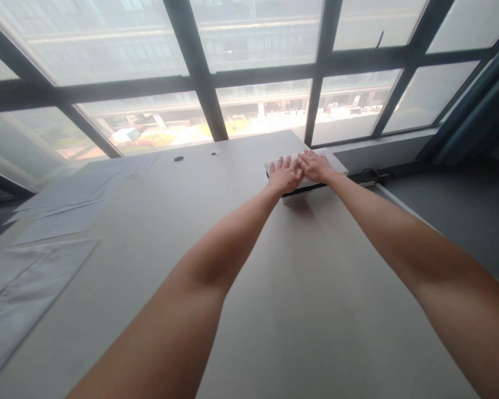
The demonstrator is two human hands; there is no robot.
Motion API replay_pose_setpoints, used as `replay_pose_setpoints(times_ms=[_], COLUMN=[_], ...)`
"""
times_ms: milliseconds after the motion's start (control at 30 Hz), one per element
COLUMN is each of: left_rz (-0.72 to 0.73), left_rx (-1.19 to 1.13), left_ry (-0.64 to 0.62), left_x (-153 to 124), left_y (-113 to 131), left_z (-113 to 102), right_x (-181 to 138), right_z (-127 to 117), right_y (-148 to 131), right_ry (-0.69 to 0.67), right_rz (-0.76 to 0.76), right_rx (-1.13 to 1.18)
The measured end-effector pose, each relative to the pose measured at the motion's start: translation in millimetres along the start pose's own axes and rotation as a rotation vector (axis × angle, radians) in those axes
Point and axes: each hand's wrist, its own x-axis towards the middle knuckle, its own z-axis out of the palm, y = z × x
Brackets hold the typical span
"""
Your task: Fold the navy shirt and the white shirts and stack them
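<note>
Near the far right edge of the white table lies a stack topped by a white, folded-looking cloth or sheet (335,160); I cannot tell which. A dark layer shows under it, with a white layer (304,195) at the bottom. My left hand (286,175) rests flat on the top piece, fingers stretched out and pointing away from me. Beside it, my right hand (315,166) also lies flat on the white piece, its fingertips close to or touching my left hand. Between them the hands cover much of the stack's top.
Loose white sheets (70,194) overlap at the table's left side, and a creased white piece (29,282) lies nearer to me. Two round holes (178,159) mark the white tabletop (166,233) towards the window. A blue curtain (474,105) hangs at the right.
</note>
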Motion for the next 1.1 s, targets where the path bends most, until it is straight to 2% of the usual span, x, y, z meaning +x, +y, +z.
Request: replay_pose_setpoints(times_ms=[67, 167, 267, 367, 467, 567, 700, 933, 1000, 1100], left_rz=[-0.005, -0.008, -0.001, 0.033, 0.046, 0.01, -0.077, -0.208, -0.24, -0.224], left_rx=[0.014, -0.011, -0.066, -0.094, -0.108, -0.126, -0.181, -0.49, -0.547, -0.559], left_ry=[-0.001, -0.004, 0.073, 0.202, 0.245, 0.213, 0.153, 0.169, 0.165, 0.169], left_x=[0, -1, -9, -37, -87, -148, -231, -359, -384, -408], left_y=[-3, -9, -11, -15, -22, -35, -56, -81, -83, -86], left_z=[7, 6, -10, -29, -41, -46, -48, -50, -50, -47], right_x=[-1, -6, -24, -63, -113, -160, -201, -245, -256, -270], right_z=[1, -4, -10, -3, 17, 37, 52, 57, 59, 66], right_y=[11, 27, 22, -17, -80, -144, -205, -264, -278, -297], right_ry=[-0.019, 0.055, 0.323, 0.576, 0.618, 0.579, 0.372, 0.23, 0.181, 0.111], right_rz=[0.059, 0.203, 0.33, 0.323, 0.239, 0.256, 0.274, 0.231, 0.186, 0.075], right_rx=[-0.027, -0.042, -0.023, 0.034, 0.159, 0.307, 0.436, 0.438, 0.41, 0.344])
